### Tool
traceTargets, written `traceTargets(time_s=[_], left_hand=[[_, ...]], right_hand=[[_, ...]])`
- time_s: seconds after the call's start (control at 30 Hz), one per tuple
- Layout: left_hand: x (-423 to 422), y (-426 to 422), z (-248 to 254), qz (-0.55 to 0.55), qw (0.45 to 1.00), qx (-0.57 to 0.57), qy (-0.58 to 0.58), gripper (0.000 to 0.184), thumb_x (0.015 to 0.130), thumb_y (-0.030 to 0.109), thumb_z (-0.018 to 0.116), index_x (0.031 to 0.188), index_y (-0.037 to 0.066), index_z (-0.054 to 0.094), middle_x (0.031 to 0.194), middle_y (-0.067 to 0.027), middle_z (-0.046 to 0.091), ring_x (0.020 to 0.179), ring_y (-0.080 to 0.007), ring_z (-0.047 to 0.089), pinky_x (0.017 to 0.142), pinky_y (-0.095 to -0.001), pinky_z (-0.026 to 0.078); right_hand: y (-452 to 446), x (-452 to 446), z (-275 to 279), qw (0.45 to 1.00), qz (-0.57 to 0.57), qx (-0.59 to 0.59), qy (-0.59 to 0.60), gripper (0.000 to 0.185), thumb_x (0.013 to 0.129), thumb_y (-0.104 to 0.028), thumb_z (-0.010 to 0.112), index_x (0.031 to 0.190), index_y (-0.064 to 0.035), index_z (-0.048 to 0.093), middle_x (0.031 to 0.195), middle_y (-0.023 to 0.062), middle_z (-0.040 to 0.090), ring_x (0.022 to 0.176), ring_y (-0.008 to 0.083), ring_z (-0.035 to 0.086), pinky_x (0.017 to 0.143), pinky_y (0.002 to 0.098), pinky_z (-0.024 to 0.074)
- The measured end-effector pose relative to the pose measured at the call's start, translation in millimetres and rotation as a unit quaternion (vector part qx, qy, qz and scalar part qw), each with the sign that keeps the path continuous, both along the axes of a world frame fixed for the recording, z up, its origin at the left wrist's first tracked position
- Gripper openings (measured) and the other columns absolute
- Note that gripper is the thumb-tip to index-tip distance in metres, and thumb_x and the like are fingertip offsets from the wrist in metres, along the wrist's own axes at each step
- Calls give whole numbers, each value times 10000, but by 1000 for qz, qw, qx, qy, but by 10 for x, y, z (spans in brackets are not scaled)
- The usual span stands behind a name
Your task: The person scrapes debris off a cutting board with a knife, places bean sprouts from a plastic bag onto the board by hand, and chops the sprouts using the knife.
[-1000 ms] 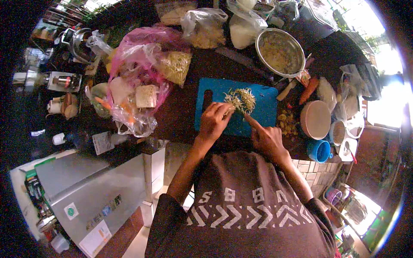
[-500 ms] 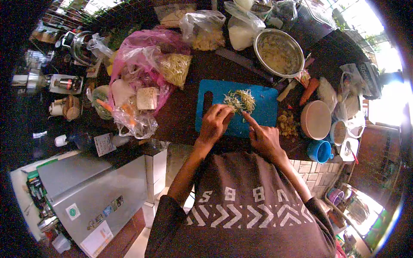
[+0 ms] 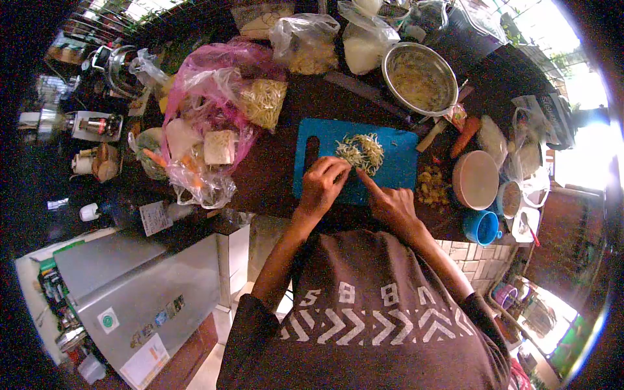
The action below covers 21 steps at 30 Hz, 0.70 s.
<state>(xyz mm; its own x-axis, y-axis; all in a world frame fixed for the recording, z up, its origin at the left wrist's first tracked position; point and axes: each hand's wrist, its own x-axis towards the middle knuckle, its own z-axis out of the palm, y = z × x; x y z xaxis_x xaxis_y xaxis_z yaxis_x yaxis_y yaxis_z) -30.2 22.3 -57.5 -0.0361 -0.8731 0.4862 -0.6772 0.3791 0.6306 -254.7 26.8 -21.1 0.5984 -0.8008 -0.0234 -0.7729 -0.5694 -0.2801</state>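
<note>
Blue board (image 3: pixel 399 156): 1 | sprout pile (image 3: pixel 363 151): 1 | left fingers (image 3: pixel 333 168): bunched at pile | right fingers (image 3: pixel 369 182): curled, index extended | holds unclear

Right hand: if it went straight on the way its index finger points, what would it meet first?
Probably the pale sprouts on the blue cutting board; the left hand lies close beside that line, and depth is unclear.

Cutting board (image 3: pixel 400 166): smooth plastic. Bowl (image 3: pixel 432 57): shiny metal. Pink bag (image 3: pixel 201 60): thin, crinkled, glossy plastic. Mug (image 3: pixel 469 229): smooth plastic, slight gloss from here. Fridge (image 3: pixel 192 276): smooth grey, soft sheen. Shirt (image 3: pixel 390 367): matt cloth. Desk (image 3: pixel 260 182): dark, mostly matt, can't tell material.
</note>
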Motion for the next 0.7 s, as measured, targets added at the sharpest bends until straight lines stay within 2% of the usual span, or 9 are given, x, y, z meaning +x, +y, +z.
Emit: traceTargets(time_s=[0.1,0.27,0.3,0.37,0.5,0.7], left_hand=[[-21,14,73,4,1000,2,11,162,837,41,809,977,65,732,1037,-63,722,985,-274,718,861,-388,597],[-2,22,105,4,1000,9,9,160,839,47,812,977,64,732,1054,-64,708,972,-275,720,852,-385,595],[0,20,81,-3,1000,12,13,168,839,48,810,986,62,732,1062,-71,703,992,-283,715,867,-389,590],[2,18,31,-12,1000,14,17,176,838,49,809,996,61,732,1070,-77,697,1011,-291,709,881,-394,586],[25,58,77,-7,1000,9,-13,215,833,49,799,1038,64,735,1096,-90,688,1047,-317,686,920,-415,570],[39,99,91,-5,999,29,-14,235,826,39,805,1050,66,740,1092,-79,692,1026,-307,683,914,-414,570]], right_hand=[[60,-40,106,1000,1,-9,4,788,852,-122,676,1600,-254,469,672,116,708,497,311,654,505,493,528],[35,-229,391,998,2,50,27,717,914,-154,653,1592,-297,470,606,142,659,487,346,636,510,509,520],[41,-230,374,998,0,49,27,717,914,-154,653,1592,-297,470,606,142,659,487,346,636,510,509,520],[48,-226,322,998,-17,29,-47,694,936,-160,639,1591,-314,470,600,155,644,484,363,624,521,525,516],[22,-85,314,999,-27,37,-15,692,941,-155,635,1596,-298,466,603,157,645,488,362,622,528,533,514],[6,-32,58,998,-20,9,-64,721,923,-140,631,1608,-277,454,593,139,647,482,352,629,502,514,512]])
